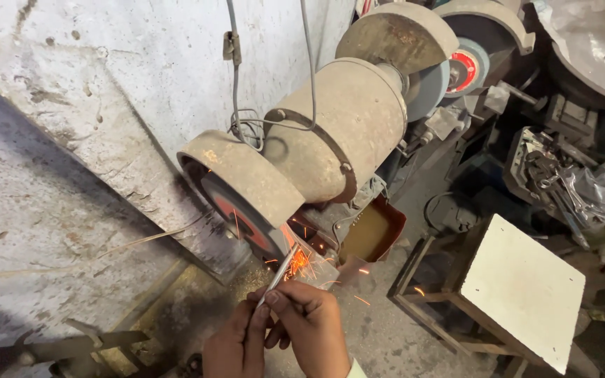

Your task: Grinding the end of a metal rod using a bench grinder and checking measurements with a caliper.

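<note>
Both hands meet low in the frame: the right hand [314, 329] pinches a thin metal rod [279, 271] between thumb and fingertips, and the left hand [236, 343] closes on the same rod just beneath it, fingers pressed together. From that grip the rod slants up and right, its tip touching the lower edge of the dark grinding wheel [241, 218], where orange sparks [298, 263] scatter. A round red label sits at the wheel's centre, half hidden under the rusty curved guard [243, 171]. Behind it runs the dusty motor body [341, 129] of the bench grinder, with a second, grey wheel at its far end. Farther back, another wheel [465, 70] carries a round red and white label. Below the motor sits a reddish tray [374, 229]. Right of the hands, bare floor [386, 329] lies open before a white-topped wooden stool [519, 290]. Left, the stained wall [78, 140] closes in tight.
</note>
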